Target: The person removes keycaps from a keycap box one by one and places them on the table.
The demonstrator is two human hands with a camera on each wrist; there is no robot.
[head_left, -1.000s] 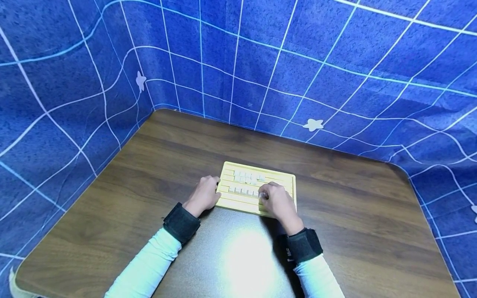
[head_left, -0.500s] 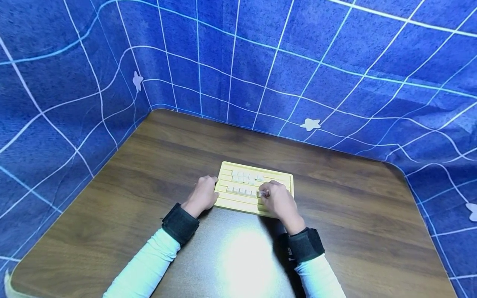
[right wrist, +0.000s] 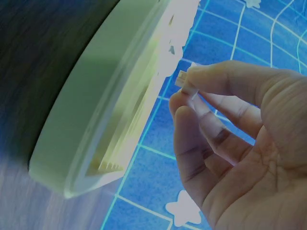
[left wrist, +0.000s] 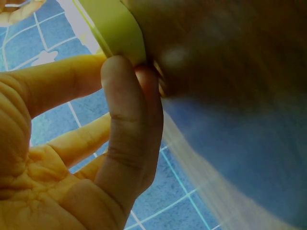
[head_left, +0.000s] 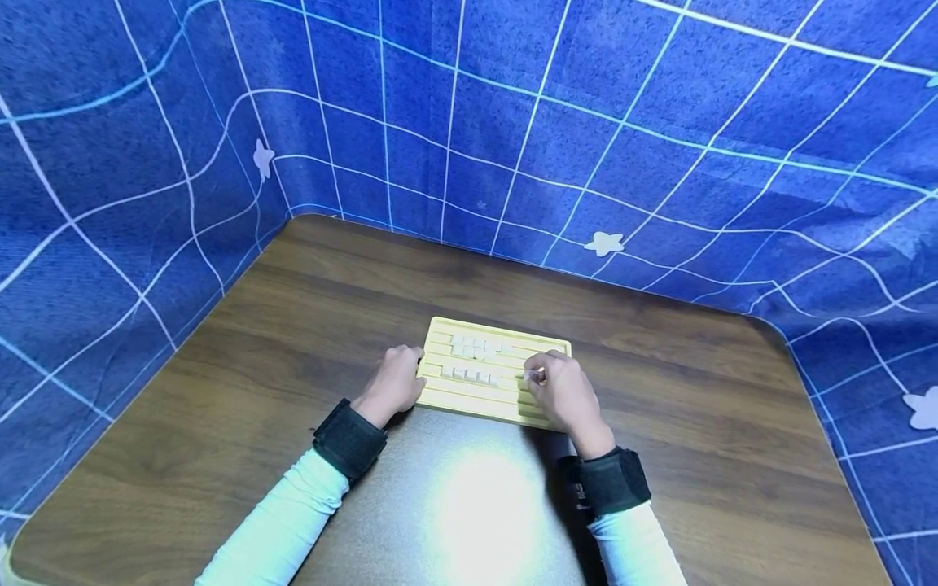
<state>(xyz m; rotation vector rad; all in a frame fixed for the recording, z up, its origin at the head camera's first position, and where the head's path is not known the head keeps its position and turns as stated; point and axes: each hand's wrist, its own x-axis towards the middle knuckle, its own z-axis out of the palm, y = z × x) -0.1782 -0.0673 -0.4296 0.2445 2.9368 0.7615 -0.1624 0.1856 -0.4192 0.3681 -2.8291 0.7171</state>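
Observation:
A shallow yellow tray [head_left: 476, 400] with ridged rows lies on the table, small white keycaps [head_left: 470, 373] lined up in its rows. My left hand [head_left: 392, 381] grips the tray's left edge; in the left wrist view the thumb and fingers pinch its yellow corner [left wrist: 122, 31]. Over the tray's right part, my right hand [head_left: 567, 395] pinches one small pale keycap [right wrist: 182, 79] between thumb and fingertips. In the right wrist view this piece stands apart from the tray wall [right wrist: 67, 124]. The right hand covers part of the tray's right side in the head view.
The brown wooden table [head_left: 352, 277] extends around the tray on all sides. A blue curtain [head_left: 410, 122] with pale grid lines and stars hangs along its back and sides. Bright glare [head_left: 484, 505] lies on the tabletop in front of the tray.
My right hand has moved right, away from the end of the lower keycap row, with the keycap between its fingers. The left hand keeps its grip on the tray. The head view has shifted slightly.

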